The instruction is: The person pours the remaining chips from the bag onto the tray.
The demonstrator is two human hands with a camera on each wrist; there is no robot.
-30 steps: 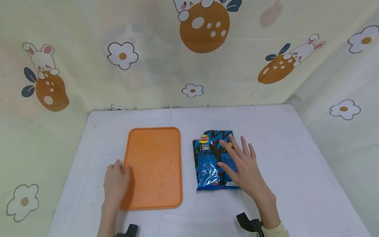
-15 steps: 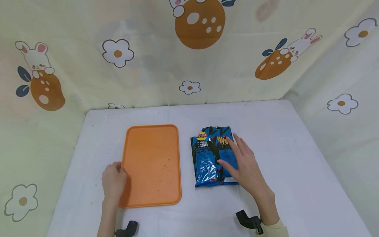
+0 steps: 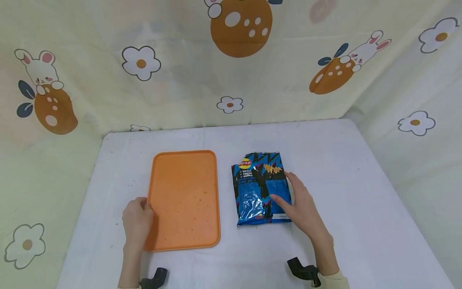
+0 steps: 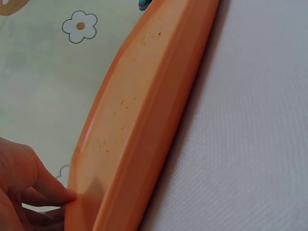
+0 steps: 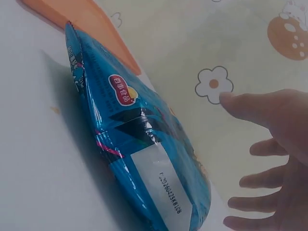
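Observation:
On the left side of the white table lies an orange tray, scattered with small crumbs. My left hand pinches its left rim; in the left wrist view the fingertips meet the tray edge. A blue and black chip bag lies flat to the right of the tray. Beside the bag's right edge is my right hand, thumb over the front of the bag and the other fingers along its side. The right wrist view shows those fingers spread and apart from the bag.
The white tabletop extends around both things and has a few crumbs on the left. A curtain printed with rabbits and flowers hangs behind and at the sides. Black wrist mounts sit on both forearms.
My right hand has slid off the front of the bag toward its right edge. My left fingers have closed on the tray's left rim. The head view has tilted slightly.

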